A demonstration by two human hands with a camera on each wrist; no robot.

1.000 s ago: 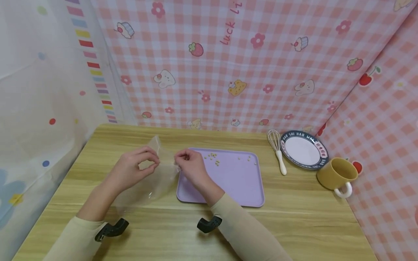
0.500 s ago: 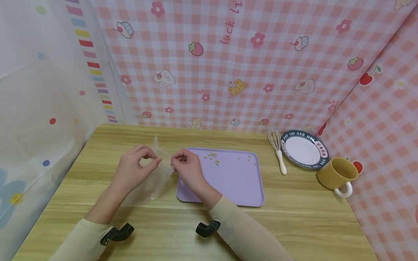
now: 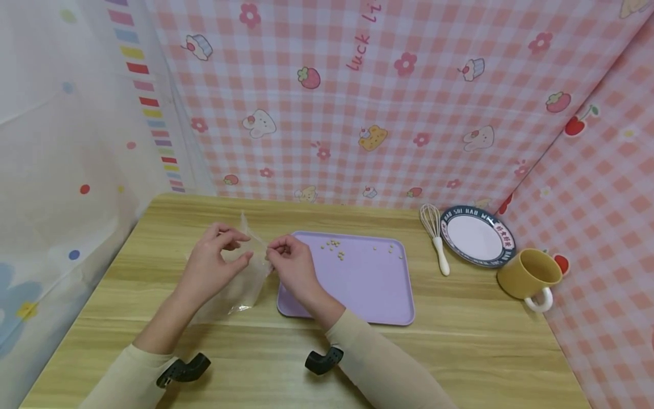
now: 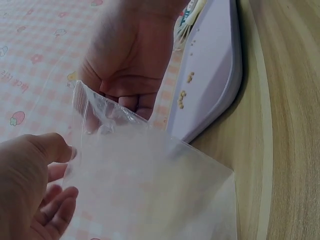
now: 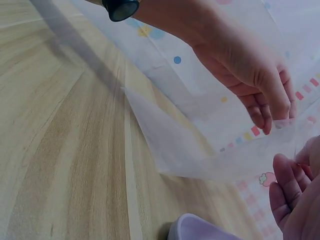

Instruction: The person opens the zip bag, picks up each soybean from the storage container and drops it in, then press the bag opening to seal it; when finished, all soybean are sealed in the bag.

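Note:
A clear plastic zip bag (image 3: 248,284) hangs between the two hands, its zip strip uppermost in the head view. My right hand (image 3: 295,262) pinches one end of that strip between thumb and fingers. At the other side, my left hand (image 3: 206,266) has its thumb and bent fingers spread apart. In the left wrist view its thumb tip lies at the edge of the bag (image 4: 135,175); whether it touches is hard to tell. Right of the bag, a purple tray (image 3: 370,292) bears several small yellowish pellets (image 3: 334,244). I see no pellets inside the bag.
A whisk (image 3: 436,244) with a pale handle lies right of the tray. Beside it are a dark-rimmed plate (image 3: 475,236) and a yellow mug (image 3: 526,275) with a white handle. Patterned cloths stand behind and at both sides of the wooden table (image 3: 255,363).
The left thumb and fingers have parted from near the bag's top edge. My right hand has shifted slightly left, bringing the bag's end closer. The tray and pellets stay put.

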